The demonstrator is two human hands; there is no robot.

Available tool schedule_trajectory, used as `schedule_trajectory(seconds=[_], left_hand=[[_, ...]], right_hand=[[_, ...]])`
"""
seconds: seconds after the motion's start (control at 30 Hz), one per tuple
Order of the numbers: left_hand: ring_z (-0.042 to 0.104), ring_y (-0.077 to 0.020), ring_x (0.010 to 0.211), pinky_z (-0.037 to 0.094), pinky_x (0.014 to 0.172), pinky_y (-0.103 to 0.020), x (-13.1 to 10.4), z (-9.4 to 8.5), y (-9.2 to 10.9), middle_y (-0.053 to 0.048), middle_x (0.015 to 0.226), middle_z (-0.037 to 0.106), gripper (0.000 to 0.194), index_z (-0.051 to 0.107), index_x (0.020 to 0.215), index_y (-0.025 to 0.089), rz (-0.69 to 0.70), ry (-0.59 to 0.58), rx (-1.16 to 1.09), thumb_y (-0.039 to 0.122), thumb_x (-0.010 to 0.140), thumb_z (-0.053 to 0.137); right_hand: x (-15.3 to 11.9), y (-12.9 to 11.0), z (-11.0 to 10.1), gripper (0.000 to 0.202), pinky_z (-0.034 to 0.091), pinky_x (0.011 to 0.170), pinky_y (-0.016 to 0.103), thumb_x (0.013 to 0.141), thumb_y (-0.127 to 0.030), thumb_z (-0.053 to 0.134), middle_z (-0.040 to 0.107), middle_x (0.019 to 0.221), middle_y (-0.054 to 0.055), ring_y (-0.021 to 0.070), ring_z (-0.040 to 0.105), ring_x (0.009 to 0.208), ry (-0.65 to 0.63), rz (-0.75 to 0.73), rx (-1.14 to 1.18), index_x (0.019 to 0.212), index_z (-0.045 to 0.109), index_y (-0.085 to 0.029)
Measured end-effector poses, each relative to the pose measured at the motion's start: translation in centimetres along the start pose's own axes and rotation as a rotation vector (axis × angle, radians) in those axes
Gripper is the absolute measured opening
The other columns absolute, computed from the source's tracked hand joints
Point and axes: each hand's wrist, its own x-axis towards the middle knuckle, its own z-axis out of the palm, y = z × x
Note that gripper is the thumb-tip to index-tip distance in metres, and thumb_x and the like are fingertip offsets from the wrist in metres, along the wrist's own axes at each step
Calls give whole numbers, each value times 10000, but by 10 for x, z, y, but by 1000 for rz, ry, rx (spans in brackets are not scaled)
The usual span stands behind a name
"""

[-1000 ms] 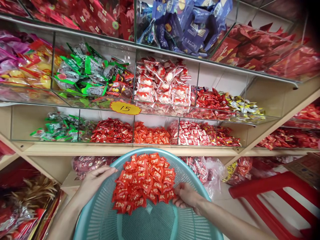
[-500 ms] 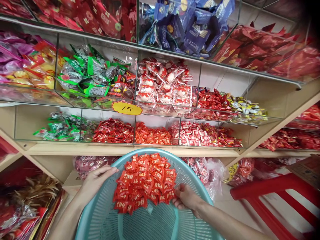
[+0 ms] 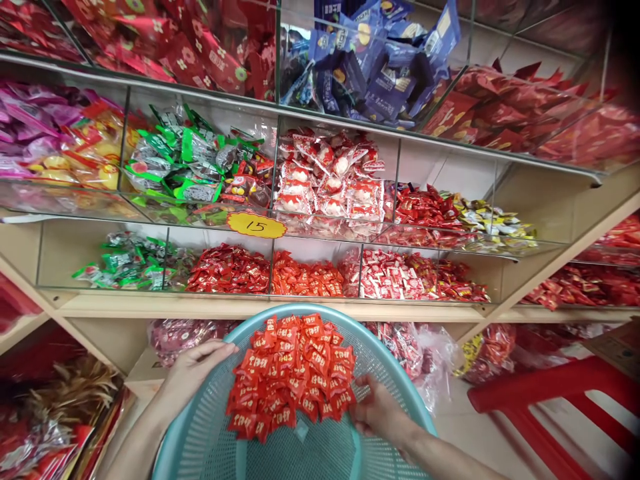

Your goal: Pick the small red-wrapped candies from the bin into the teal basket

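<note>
A teal plastic basket (image 3: pixel 195 433) with mesh sides fills the lower middle of the view. Inside lies a heap of small red wrapped candies (image 3: pixel 293 373) with pale gold lettering, piled toward the far side. My left hand (image 3: pixel 197 367) grips the basket's rim on the left, thumb along the top and the other fingers mostly hidden beneath. Over the basket's right half, my right hand (image 3: pixel 377 408) has its fingers curled in at the heap's right edge. Its fingertips touch or nearly touch the candies; what they hold, if anything, is hidden.
Ahead rise wooden shelves (image 3: pixel 280 308) with clear dividers and compartments of wrapped sweets, some red (image 3: pixel 307 277) just beyond the basket. A yellow price tag (image 3: pixel 257 225) reads 15. Bagged sweets (image 3: pixel 425 357) sit under the shelf; a red plastic stool (image 3: pixel 540 387) stands at right.
The whole view has shifted slightly, so shelves and basket appear lower. My right hand has kept its place at the heap's edge with fingers drawn in a little; the left stays on the rim.
</note>
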Motion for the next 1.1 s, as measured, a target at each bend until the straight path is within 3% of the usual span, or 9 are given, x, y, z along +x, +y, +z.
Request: schedule_trajectory(seconds=[0.13,0.27,0.43,0.57,0.63,0.77,0.9,1.1], left_hand=[[579,-197,852,446,751,-230,1,-2,-3,-14,862,673,262,680,780,197,-14,-13,7,402,628,621],[578,-193,850,443,743,-229,2,-3,-6,-10,859,671,262,673,800,200,-11,-35,-7,401,646,607],[583,-189,826,442,724,-227,4,-2,-9,-12,849,670,266,673,787,191,3,-40,-18,408,654,595],[581,-189,800,441,711,-227,5,-2,-10,-18,801,668,284,680,749,172,54,-40,20,422,652,587],[580,-190,804,440,717,-225,4,-2,-8,-17,802,668,293,682,740,172,76,-22,41,432,644,589],[587,-196,800,442,715,-227,0,-2,-3,-9,791,685,295,690,729,192,70,0,63,451,626,594],[593,-208,789,444,708,-236,-2,-1,0,-10,767,692,298,694,704,198,75,15,66,466,615,597],[581,-195,773,433,699,-230,-2,-2,-1,-2,749,673,265,686,697,197,119,3,58,436,651,581]], right_hand=[[-6,-2,-4,377,247,357,184,638,-262,517,409,431,-101,82,384,359,70,-91,-154,932,287,-212],[-14,-23,-16,327,332,469,211,660,-255,505,489,559,-50,110,480,501,198,-356,-439,948,358,-205],[-14,-95,-22,225,322,504,215,734,-274,430,542,620,-25,113,478,528,288,-659,-653,949,425,-208],[14,-167,-7,111,322,542,207,735,-251,437,566,605,-4,109,497,557,361,-847,-692,765,524,-188],[37,-196,5,113,329,576,204,717,-256,470,603,668,16,118,527,630,415,-853,-668,699,556,-185],[88,-230,32,153,347,588,208,696,-288,505,629,696,55,138,555,678,468,-677,-577,676,602,-171],[120,-241,52,228,362,558,230,676,-359,528,631,705,92,171,571,671,489,-607,-539,701,616,-149],[138,-243,67,244,373,534,237,659,-344,538,626,708,124,185,575,655,504,-529,-490,712,613,-119]])
